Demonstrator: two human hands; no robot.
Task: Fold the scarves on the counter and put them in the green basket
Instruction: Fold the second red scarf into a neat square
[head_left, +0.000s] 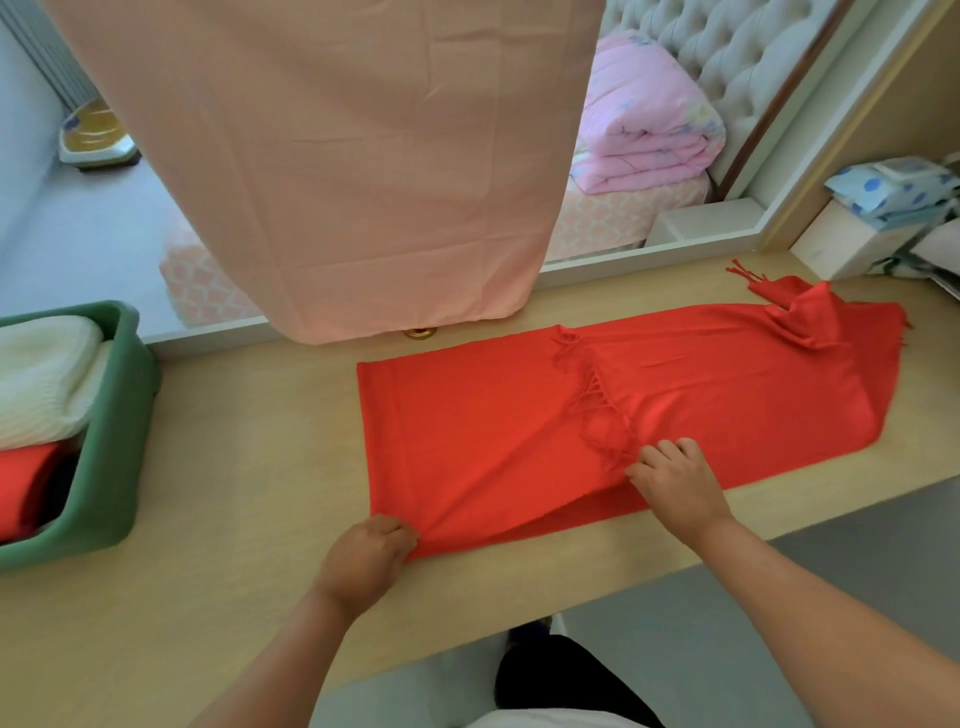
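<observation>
A red fringed scarf (467, 431) lies spread across the pale wooden counter (234, 467), folded over so its tassels run down the middle. My left hand (371, 551) pinches the near left corner of the scarf at the counter's front. Further right, my right hand (675, 478) grips the near edge by the tassels, lifting the cloth slightly. The green basket (111, 457) stands at the left end of the counter. It holds a folded white knitted scarf (41, 379) and a folded red one (26, 483).
A peach cloth (337, 156) hangs down over the mirror behind the counter. A white box (852, 239) with blue-dotted packets on top stands at the back right. The counter's front edge runs diagonally just below my hands.
</observation>
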